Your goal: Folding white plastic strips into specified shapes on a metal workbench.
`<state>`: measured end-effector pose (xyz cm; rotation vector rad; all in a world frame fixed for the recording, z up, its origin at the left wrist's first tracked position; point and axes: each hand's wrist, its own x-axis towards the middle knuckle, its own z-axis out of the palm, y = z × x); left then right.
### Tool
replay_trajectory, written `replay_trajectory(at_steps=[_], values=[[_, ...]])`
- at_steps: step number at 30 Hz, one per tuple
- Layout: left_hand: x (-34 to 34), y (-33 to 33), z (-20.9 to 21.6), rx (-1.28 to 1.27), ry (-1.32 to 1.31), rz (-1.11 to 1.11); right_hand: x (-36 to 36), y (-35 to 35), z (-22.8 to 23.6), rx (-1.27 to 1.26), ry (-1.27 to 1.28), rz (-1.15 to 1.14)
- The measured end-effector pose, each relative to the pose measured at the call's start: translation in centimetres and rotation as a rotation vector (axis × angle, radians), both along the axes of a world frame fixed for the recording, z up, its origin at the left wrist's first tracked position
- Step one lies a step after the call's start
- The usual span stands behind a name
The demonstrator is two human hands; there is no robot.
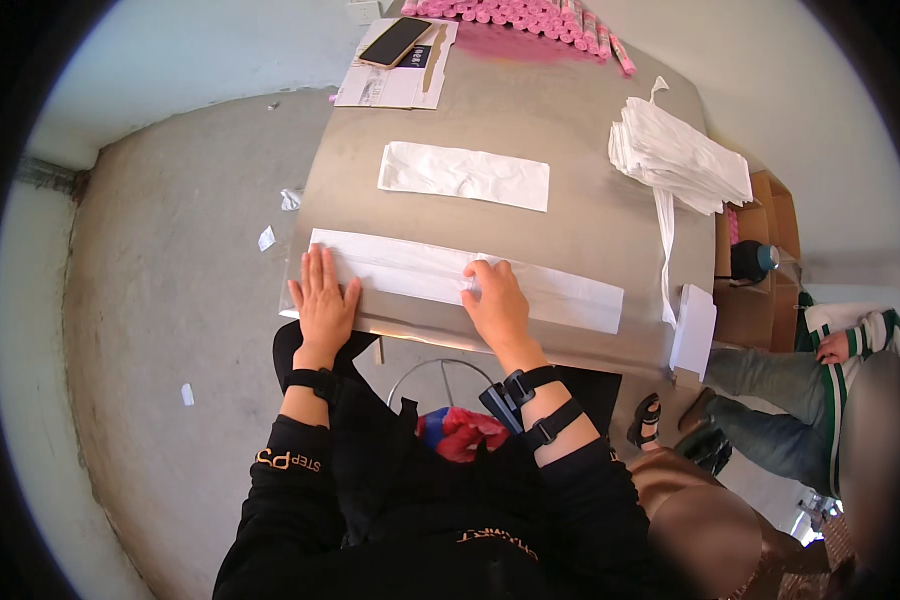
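A long white strip [400, 262], apparently thin folded plastic film, lies along the table's near edge with a lengthwise crease. My left hand [325, 300] rests flat on its left end, fingers stretched out. Near the middle of the same strip, my right hand [500, 305] has curled fingers, with thumb and forefinger closed on the film at a small wrinkle. Farther up the table lies a shorter, crumpled white folded piece [464, 176], touched by neither hand.
A thick stack of white folded film [675, 155] sits at the right, one band trailing down. Pink rolls [530, 14] line the far edge. A phone [396, 42] rests on a printed sheet [370, 90]. A white box [693, 332] stands at the right corner, people nearby.
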<state>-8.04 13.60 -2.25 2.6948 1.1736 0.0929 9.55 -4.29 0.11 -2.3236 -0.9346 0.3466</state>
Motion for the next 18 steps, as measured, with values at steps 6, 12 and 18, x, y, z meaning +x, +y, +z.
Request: replay_trajectory(at_steps=[6,12,18], values=[[0.6,-2.3,0.1,0.047,-0.069,0.185,0.0,-0.1,-0.2,-0.014,-0.050,-0.013],[0.6,-5.4,-1.6,0.035,-0.058,0.124,-0.3,-1.7,0.6,0.124,0.134,-0.117],[0.6,-5.5,-1.8,0.129,-0.076,0.136,1.8,-9.6,-1.7,0.114,0.080,-0.285]])
